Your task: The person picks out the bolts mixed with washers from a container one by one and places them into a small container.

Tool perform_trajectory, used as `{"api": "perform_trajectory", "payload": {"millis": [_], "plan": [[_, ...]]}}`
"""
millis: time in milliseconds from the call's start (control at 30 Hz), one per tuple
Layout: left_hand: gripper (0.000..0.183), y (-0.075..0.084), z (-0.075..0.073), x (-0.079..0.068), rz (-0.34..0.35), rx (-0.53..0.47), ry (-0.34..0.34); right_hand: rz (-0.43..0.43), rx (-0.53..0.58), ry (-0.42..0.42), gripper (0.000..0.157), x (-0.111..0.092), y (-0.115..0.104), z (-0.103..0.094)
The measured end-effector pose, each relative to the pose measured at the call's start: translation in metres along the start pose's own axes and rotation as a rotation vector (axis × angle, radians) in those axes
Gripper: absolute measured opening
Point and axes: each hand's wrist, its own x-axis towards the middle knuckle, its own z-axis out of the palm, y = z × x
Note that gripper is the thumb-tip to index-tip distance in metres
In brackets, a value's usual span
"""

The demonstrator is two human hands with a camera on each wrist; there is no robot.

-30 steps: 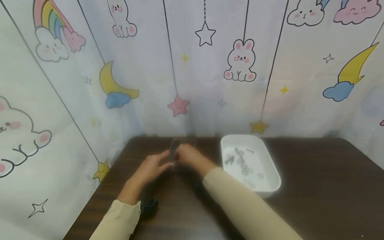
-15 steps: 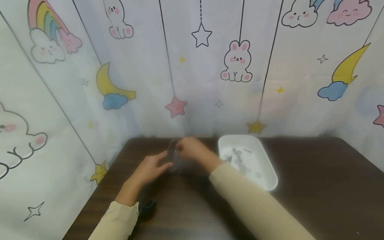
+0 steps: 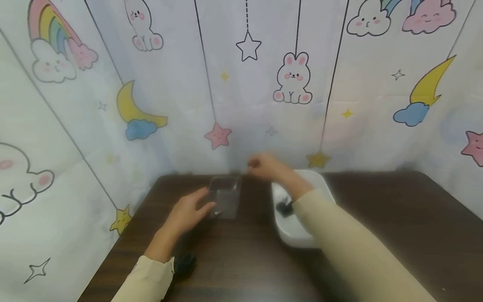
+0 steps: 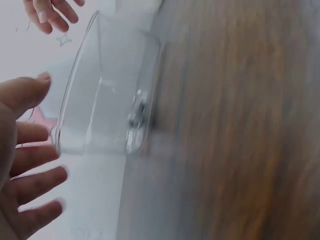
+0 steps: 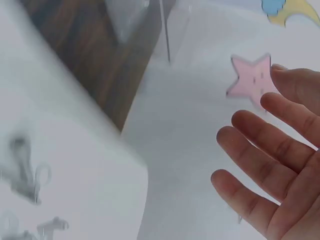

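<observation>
A clear plastic box (image 3: 228, 203) stands near the table's back edge, with a small grey metal-looking piece (image 4: 137, 115) lying at its bottom. My left hand (image 3: 188, 214) is beside the box's left side, fingers spread and relaxed, fingertips right at the rim in the left wrist view. Raised over the back left corner of the white tray (image 3: 292, 240) is my right hand (image 3: 269, 167). In the right wrist view its fingers (image 5: 255, 155) are loosely extended with nothing between them. Several small grey pieces (image 5: 25, 175) lie in the tray, partly hidden by my right arm in the head view.
The dark wooden table (image 3: 241, 260) ends at a back edge right behind the box and tray. A patterned curtain (image 3: 181, 84) hangs behind and to the left. A black device (image 3: 185, 265) sits at my left wrist, another (image 3: 284, 207) at my right.
My right hand has left the clear box, rising and moving right toward the tray, and its fingers have loosened. My left hand stays by the box. The head view has shifted slightly.
</observation>
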Motion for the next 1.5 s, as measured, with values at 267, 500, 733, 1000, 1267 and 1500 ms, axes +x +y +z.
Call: {"api": "perform_trajectory", "payload": {"millis": [267,500,733,1000,1267,1500], "plan": [[0.053,0.04,0.012,0.001,0.204,0.083,0.175,0.042,-0.112,0.032,0.03,-0.016,0.028,-0.023],[0.057,0.076,0.028,0.002,0.318,0.02,0.125,0.109,-0.138,0.051,0.028,-0.026,0.056,-0.028],[0.066,0.104,0.047,0.002,0.35,-0.013,-0.027,0.166,-0.103,0.016,0.017,-0.032,0.076,-0.026],[0.076,0.133,0.065,0.007,0.377,0.004,-0.168,0.338,-0.106,-0.073,0.035,-0.04,0.097,-0.022],[0.08,0.143,0.068,0.008,0.338,0.01,-0.24,0.411,-0.182,-0.124,0.043,-0.037,0.114,-0.016],[0.078,0.142,0.071,0.008,0.337,0.02,-0.25,0.382,-0.239,-0.084,0.023,-0.041,0.12,-0.012]]}}
